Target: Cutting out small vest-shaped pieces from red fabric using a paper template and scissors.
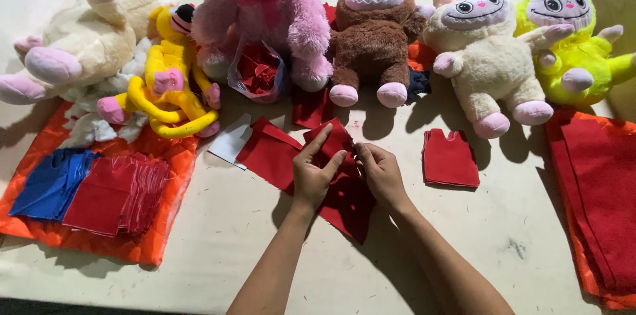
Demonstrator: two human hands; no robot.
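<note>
My left hand (313,172) and my right hand (382,174) both pinch a piece of red felt (334,139) at the middle of the table (218,235). The piece lies over a spread of more red felt cut-outs (348,206) beneath my hands. A small stack of red felt shapes (450,158) sits just right of my right hand. A white paper piece (230,141) lies left of the red pieces.
Plush toys line the far edge: cream (86,37), yellow (169,70), pink (265,17), brown (372,37), cream rabbit-eared (483,50), yellow-green (570,37). Blue (50,182) and red felt stacks (112,192) rest on orange cloth at left. Folded red fabric (599,196) lies right.
</note>
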